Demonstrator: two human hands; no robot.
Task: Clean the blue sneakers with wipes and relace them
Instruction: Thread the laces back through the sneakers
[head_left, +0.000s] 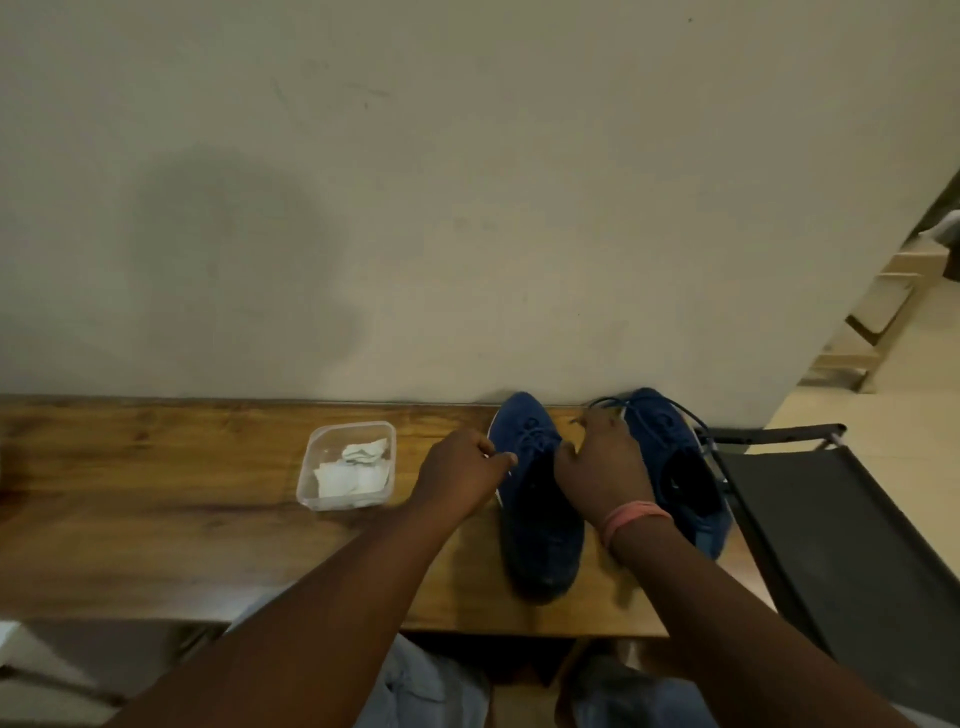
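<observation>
Both blue sneakers stand side by side on the table (156, 519), toes to the wall. The left sneaker (537, 519) lies between the grips: left hand (460, 470) and right hand (602, 462) each pinch a lace end at its eyelets, so relacing looks underway. Just right of the right grip, the right sneaker (675, 467) trails a loose lace (613, 401). Left of the left grip, wipes (353, 470) sit in a clear tub (311, 467); whether cleaning is finished I cannot tell
</observation>
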